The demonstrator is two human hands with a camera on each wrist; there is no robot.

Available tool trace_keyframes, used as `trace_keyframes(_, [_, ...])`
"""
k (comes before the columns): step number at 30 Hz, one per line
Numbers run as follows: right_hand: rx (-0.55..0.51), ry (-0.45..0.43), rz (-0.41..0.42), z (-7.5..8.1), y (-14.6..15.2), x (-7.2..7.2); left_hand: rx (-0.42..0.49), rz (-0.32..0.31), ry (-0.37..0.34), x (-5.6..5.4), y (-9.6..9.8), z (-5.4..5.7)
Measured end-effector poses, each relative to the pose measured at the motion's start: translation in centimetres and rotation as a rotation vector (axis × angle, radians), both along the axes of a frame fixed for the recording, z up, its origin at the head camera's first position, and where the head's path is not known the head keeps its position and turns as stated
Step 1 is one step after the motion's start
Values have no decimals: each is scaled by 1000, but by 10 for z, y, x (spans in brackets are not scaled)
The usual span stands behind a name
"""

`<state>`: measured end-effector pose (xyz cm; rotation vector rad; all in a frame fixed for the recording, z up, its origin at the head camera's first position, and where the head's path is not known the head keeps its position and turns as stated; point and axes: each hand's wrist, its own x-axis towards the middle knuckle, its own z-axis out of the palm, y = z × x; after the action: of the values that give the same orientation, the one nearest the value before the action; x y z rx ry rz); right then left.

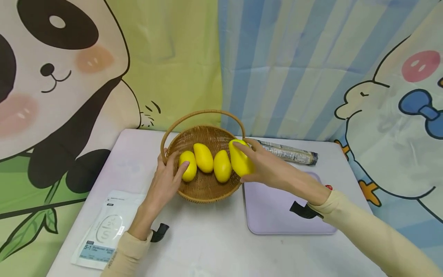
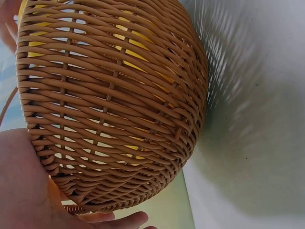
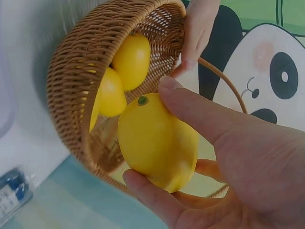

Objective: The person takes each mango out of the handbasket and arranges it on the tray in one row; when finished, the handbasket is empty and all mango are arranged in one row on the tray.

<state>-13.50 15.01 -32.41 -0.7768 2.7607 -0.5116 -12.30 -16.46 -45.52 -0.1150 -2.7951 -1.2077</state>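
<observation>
A brown wicker basket [image 1: 204, 195] with an arched handle stands on the white table. Three yellow mangoes lie inside, one of them a mango [image 1: 203, 157] near the middle. At the basket's left side my left hand [image 1: 162, 184] grips the rim, thumb over the inside and fingers outside. The left wrist view shows that hand's palm [image 2: 21, 179] against the woven wall. My right hand [image 1: 273, 167] holds another mango [image 1: 241, 161] at the right rim. In the right wrist view this mango [image 3: 157, 138] sits between thumb and fingers, its green stem spot visible.
A light purple board [image 1: 283, 215] lies right of the basket under my right forearm. Behind it is a long printed packet [image 1: 294, 154]. Left of my left arm lies a white pouch [image 1: 107, 227]. A small red thing [image 1: 328, 187] shows partly behind the right wrist. Printed cloth hangs behind the table.
</observation>
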Motion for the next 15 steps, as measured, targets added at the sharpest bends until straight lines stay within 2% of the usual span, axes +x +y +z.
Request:
trace_keyframes(7, [-28, 22, -62, -3, 28, 11, 3, -4, -5, -1, 0, 1])
trace_keyframes(15, [-60, 65, -155, -21, 54, 19, -9, 3, -12, -1, 0, 2])
